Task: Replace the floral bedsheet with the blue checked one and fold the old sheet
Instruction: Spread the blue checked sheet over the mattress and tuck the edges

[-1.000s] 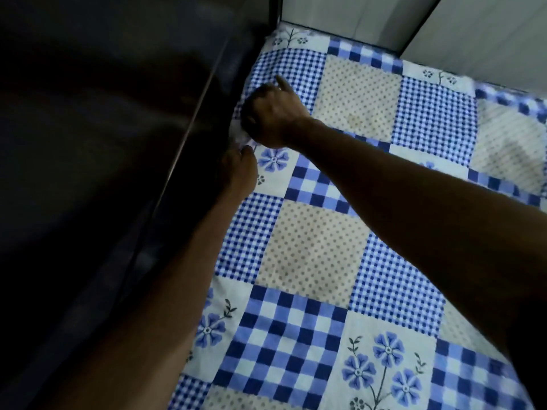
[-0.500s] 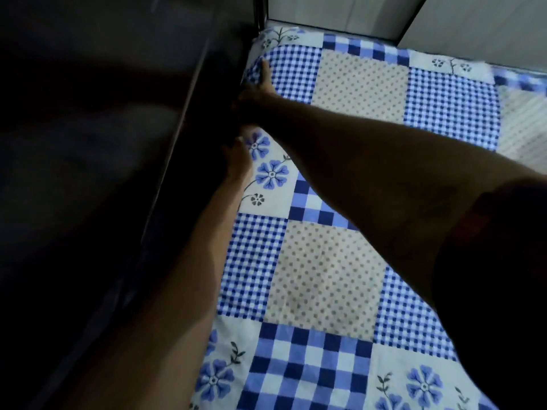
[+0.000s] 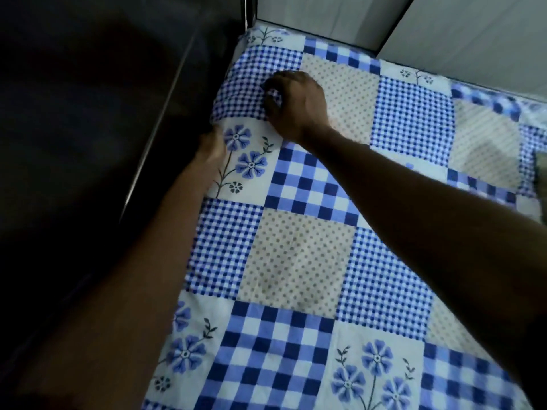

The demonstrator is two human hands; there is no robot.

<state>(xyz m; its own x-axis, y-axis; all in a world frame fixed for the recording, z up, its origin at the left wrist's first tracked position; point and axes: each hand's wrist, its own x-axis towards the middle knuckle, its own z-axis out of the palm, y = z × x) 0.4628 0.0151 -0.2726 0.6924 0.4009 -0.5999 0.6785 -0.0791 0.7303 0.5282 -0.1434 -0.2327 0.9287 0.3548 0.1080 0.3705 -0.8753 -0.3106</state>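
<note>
Right hand pinches blue checked patchwork cotton bedsheet, 12 o'clock; left hand at 10 o'clock edge, grip unclear.

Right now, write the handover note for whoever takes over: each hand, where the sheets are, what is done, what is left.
Left hand: at the left edge of the blue checked sheet, fingers hidden down beside the dark panel; grip not visible.
Right hand: fingers curled, apparently pinching the sheet near its far left corner.
Done: the checked sheet is spread out flat.
Left: probably finish tucking this edge and corner. The old floral sheet is not in view, so its folding cannot be confirmed.
</note>
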